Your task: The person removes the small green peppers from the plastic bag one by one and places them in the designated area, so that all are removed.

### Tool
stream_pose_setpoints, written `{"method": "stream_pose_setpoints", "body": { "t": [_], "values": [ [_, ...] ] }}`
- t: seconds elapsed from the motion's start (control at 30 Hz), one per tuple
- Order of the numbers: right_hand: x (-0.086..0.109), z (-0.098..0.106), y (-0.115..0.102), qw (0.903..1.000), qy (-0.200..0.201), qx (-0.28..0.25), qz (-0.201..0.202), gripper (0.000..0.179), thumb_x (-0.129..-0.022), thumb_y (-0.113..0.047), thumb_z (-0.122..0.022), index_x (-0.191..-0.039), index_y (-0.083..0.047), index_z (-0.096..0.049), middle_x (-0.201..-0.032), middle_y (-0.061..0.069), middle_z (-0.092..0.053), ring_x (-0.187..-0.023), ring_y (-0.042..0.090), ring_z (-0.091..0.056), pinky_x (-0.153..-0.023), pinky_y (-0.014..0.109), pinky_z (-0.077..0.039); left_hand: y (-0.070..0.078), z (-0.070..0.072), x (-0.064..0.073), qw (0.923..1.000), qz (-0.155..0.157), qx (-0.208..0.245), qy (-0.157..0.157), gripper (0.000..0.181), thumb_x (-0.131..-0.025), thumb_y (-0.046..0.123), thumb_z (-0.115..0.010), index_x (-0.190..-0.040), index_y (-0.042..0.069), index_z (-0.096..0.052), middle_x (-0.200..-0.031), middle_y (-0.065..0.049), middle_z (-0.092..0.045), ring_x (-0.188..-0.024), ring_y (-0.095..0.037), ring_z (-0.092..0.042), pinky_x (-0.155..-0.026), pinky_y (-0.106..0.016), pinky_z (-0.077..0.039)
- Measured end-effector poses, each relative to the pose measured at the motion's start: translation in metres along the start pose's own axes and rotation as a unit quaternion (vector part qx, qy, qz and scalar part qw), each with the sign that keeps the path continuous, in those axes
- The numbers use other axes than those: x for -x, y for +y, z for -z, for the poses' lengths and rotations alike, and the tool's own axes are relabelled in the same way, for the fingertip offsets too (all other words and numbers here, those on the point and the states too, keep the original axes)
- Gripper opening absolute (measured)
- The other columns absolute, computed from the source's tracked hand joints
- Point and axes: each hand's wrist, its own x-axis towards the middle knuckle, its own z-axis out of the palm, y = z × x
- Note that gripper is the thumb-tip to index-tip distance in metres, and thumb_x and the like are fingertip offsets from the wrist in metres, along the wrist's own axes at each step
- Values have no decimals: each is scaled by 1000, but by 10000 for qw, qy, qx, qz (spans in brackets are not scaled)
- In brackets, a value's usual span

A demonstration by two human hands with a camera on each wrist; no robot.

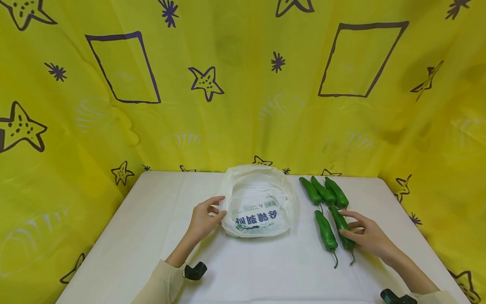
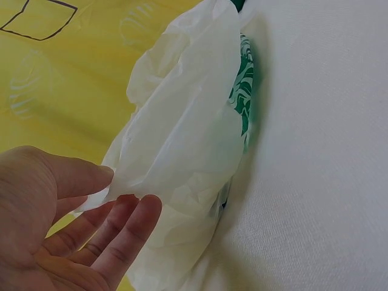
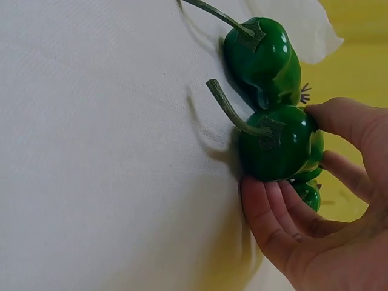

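A white plastic bag (image 1: 258, 232) with blue and green print stands open-mouthed at the middle of the table. My left hand (image 1: 205, 219) pinches its left rim between thumb and fingers, and the left wrist view shows the bag's thin edge (image 2: 121, 188) there. At the right, my right hand (image 1: 370, 236) holds a green pepper (image 1: 337, 219) with the thumb on one side and fingers on the other. In the right wrist view the pepper (image 3: 276, 151) has its curved stem pointing away from the palm. A second green pepper (image 1: 325, 232) lies just left of it.
Behind these two lie three more green peppers (image 1: 322, 191) side by side, right of the bag. A white cloth covers the table (image 1: 152, 202). Yellow curtains (image 1: 243, 126) with drawn starfish close off the back and both sides.
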Motion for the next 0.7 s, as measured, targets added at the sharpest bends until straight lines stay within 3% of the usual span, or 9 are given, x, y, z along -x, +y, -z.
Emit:
{"method": "stream_pose_setpoints", "body": {
  "t": [0.37,0.7],
  "values": [
    [-6,0,-6,9992,33,384,-88,65,-96,-28,-73,-148,-1,-46,-116,29,-63,-103,39,-63,-74,37,-56,0,0,0,10000,84,-4,-2,43,-87,-1,-78,-128,5,-70,-113,-16,-67,-76,-19,-66,-57,-27,-58],
    [-5,-4,-6,9989,97,439,-129,64,-96,-28,-74,-147,-1,-48,-114,26,-63,-95,32,-63,-69,35,-54,0,0,-1,9999,136,-53,-21,44,-87,0,-78,-129,7,-70,-114,-15,-67,-78,-19,-66,-58,-27,-58]
  ]
}}
